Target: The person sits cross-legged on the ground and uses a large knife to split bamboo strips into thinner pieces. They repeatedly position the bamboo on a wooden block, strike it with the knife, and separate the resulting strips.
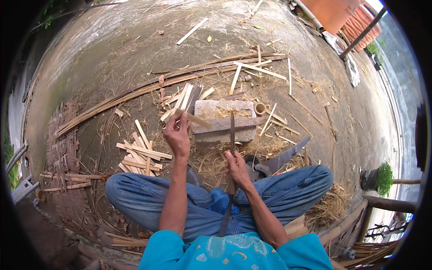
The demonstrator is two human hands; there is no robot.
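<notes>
My left hand [177, 136] is raised left of a pale block, its fingers pinching a short flat bamboo strip [198, 119] that points right over the block. My right hand [236, 167] is wrapped round a long knife [232, 130], held nearly upright. Its narrow blade points away from me, and its long handle runs back toward my lap. The rough block [215, 106] sits in front of me, with shavings on top and a dark wooden piece [245, 123] across its near side. Blade and strip are apart.
Cut bamboo pieces [141, 156] lie piled at left, others [183, 96] behind. A handsaw [288, 156] rests by my right knee. A bamboo tube [260, 108] stands beside the block. Long split bamboo [121, 99] stretches across the ground. Shavings [211, 164] surround my crossed legs. A potted plant [384, 177] is far right.
</notes>
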